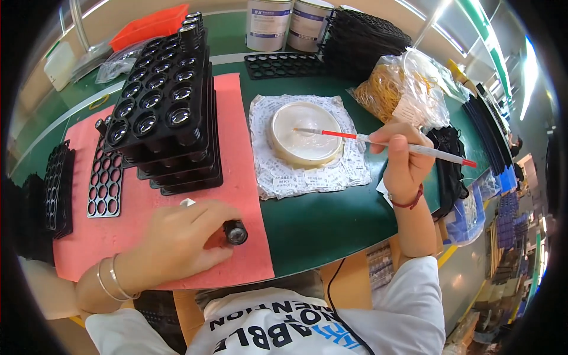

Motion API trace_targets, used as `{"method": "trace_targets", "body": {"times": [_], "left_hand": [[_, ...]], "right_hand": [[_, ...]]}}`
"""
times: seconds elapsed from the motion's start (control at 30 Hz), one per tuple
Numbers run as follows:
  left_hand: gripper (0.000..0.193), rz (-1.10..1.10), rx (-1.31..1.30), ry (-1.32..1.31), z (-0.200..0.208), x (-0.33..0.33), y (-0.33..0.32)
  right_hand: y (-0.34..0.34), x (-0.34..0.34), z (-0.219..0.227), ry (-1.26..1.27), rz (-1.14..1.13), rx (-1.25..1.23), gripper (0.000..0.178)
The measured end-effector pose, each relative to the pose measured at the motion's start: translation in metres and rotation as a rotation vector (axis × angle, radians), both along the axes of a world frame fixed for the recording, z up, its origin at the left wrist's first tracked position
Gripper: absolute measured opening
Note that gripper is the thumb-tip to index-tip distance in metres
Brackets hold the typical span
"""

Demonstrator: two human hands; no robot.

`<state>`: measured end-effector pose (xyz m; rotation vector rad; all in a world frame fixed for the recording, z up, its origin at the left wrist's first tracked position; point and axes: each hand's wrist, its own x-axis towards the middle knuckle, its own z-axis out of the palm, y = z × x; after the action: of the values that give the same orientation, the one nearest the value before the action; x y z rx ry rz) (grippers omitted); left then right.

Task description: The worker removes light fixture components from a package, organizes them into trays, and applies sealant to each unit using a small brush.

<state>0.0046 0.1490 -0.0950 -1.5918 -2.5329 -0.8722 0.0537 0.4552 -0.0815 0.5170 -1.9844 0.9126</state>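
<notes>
My left hand rests over the pink mat, its fingers closed around a short black cylinder with a glassy round end. In my right hand is a thin brush with a clear and red handle, held like a pen. Its tip reaches over a round whitish dish, at or just above the pale contents; I cannot tell whether it touches. The dish sits on a pad covered in small printed labels. Beyond my left hand, stacked black trays hold several similar lens-ended cylinders.
An empty-holed black rack lies left of the stack. Toward the back are a red tray, two white cans, a flat black rack and piled black racks. A bag of yellow rubber bands lies at right on the green table.
</notes>
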Motion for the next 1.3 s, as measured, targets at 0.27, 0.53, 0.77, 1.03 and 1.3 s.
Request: {"method": "trace_targets", "body": {"times": [0.27,0.53,0.77,1.03,1.3], "left_hand": [[0.039,0.003,0.067,-0.473,-0.022,-0.020,0.001],[0.029,0.178,0.273,-0.924,-0.013,-0.026,-0.004],[0.032,0.201,0.328,-1.039,-0.011,-0.029,-0.007],[0.033,0.155,0.372,-1.019,-0.020,-0.031,-0.009],[0.034,0.159,0.339,-0.993,-0.022,-0.032,-0.008]], "right_hand": [[0.010,-0.010,-0.011,-0.177,0.102,-0.317,0.039],[0.011,-0.019,-0.006,-0.165,0.230,-0.849,0.032],[-0.014,-0.010,-0.009,-0.364,0.515,-0.787,0.027],[-0.017,-0.010,-0.015,-0.417,0.533,-0.715,0.028],[-0.020,-0.008,-0.016,-0.419,0.529,-0.698,0.027]]}}
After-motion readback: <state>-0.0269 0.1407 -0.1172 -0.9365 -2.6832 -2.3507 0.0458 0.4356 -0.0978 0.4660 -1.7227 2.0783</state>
